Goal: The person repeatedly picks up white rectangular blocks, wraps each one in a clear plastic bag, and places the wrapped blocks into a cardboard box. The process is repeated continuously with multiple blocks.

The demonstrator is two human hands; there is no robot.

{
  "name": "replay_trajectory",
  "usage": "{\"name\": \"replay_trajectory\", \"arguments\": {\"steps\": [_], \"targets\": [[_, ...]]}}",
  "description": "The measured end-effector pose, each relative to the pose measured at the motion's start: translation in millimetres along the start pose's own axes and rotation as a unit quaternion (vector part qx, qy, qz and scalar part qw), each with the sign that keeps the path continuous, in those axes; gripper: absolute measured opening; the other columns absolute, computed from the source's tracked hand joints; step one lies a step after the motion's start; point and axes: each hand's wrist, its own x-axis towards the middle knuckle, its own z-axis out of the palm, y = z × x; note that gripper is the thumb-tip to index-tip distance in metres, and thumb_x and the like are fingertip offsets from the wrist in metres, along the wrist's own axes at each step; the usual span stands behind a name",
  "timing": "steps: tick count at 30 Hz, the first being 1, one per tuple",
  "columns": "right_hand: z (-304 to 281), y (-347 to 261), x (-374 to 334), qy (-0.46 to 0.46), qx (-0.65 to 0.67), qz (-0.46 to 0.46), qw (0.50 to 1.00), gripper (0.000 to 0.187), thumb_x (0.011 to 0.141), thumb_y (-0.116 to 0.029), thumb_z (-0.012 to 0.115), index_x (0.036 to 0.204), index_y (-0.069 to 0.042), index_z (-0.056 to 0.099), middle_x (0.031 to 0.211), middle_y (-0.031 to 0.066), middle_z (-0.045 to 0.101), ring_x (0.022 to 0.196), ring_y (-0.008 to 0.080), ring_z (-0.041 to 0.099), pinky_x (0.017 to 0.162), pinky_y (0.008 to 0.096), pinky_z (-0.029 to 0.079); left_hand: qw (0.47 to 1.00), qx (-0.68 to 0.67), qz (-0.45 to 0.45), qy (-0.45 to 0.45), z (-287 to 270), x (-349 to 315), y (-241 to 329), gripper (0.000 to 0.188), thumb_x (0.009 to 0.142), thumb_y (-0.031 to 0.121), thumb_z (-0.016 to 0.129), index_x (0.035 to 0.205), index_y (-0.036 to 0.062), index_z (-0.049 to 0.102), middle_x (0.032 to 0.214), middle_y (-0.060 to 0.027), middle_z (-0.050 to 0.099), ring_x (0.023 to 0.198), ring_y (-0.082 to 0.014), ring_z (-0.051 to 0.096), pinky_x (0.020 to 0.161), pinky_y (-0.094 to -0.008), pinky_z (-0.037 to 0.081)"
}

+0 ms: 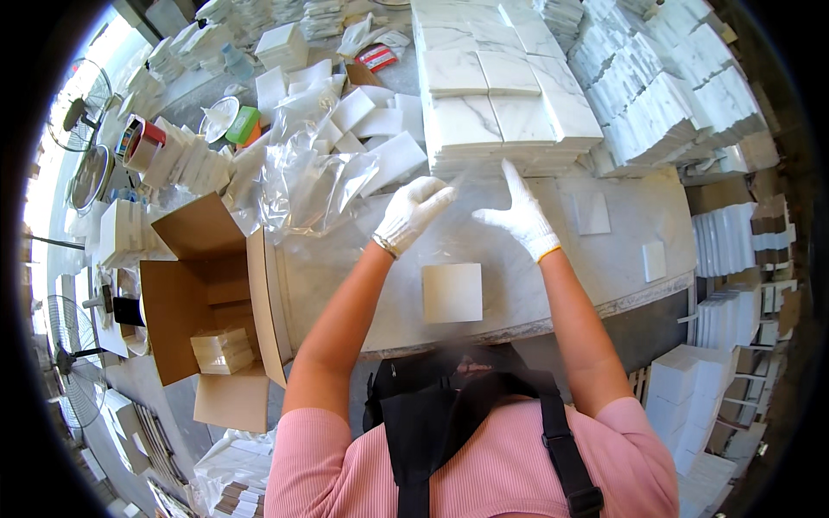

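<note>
My left hand point(413, 214), in a white knit glove, is closed with its fingers pinched together. From its fingertips a thin clear plastic bag point(449, 231), blurred and hard to make out, spreads over the tabletop. My right hand point(518, 214), gloved the same way, is open, thumb and fingers wide apart, facing the left one. Between my forearms a square white tile point(452, 293) lies near the table's front edge; whether it is one or a stack I cannot tell. Beyond the hands stand stacks of grey-veined marble tiles point(505, 116).
An open cardboard box point(200, 285) at the left holds a wrapped tile bundle point(222, 350). Crumpled clear plastic bags point(311, 177) heap beside loose white tiles point(393, 160). Two single tiles point(591, 213) lie on the table's right side. More tile stacks point(673, 121) rise at the far right.
</note>
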Motion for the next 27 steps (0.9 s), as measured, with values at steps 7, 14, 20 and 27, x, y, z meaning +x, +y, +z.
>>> {"name": "replay_trajectory", "arguments": {"steps": [7,14,20,27], "targets": [[9.0,-6.3,16.6,-0.199,0.459,0.101,0.860,0.079,0.082,-0.027,0.085,0.149,-0.006,0.049,0.134,0.0116,0.064,0.124,0.0204,0.058,0.105,0.0385,0.045,0.974,-0.215,-0.016,-0.076,-20.2,-8.0,26.8,0.034,0.103,0.034,0.064,0.115,0.0034,0.072,0.109,-0.0027,0.073,0.100,-0.0111,0.064,0.093,-0.0302,0.051],[-14.7,-59.0,-30.5,-0.194,0.400,0.017,0.896,0.016,0.086,-0.006,0.079,0.102,-0.004,0.076,0.105,0.0066,0.074,0.097,0.0127,0.067,0.085,0.0273,0.053,0.979,-0.187,0.044,-0.059,-39.3,-72.9,70.8,0.044,0.105,0.043,0.055,0.106,0.0025,0.073,0.107,-0.0052,0.073,0.103,-0.0127,0.064,0.096,-0.0307,0.048],[-22.3,-60.5,-106.9,-0.244,0.295,-0.131,0.914,0.010,0.080,-0.010,0.083,0.086,-0.005,0.077,0.100,0.0042,0.073,0.102,0.0168,0.067,0.090,0.0327,0.052,0.907,-0.272,-0.319,-0.039,-26.9,-180.5,27.7,0.072,0.106,0.063,0.036,0.102,0.0027,0.075,0.108,-0.0125,0.074,0.088,-0.0187,0.069,0.081,-0.0316,0.054],[-14.1,-58.2,-167.0,-0.267,0.166,-0.171,0.934,0.014,0.072,-0.016,0.086,0.080,-0.009,0.078,0.099,0.0076,0.074,0.108,0.0278,0.067,0.095,0.0404,0.051,0.803,-0.407,-0.412,-0.140,23.9,-201.3,25.0,0.073,0.103,0.065,0.044,0.129,0.0008,0.066,0.110,-0.0126,0.073,0.096,-0.0170,0.068,0.085,-0.0304,0.053]]}}
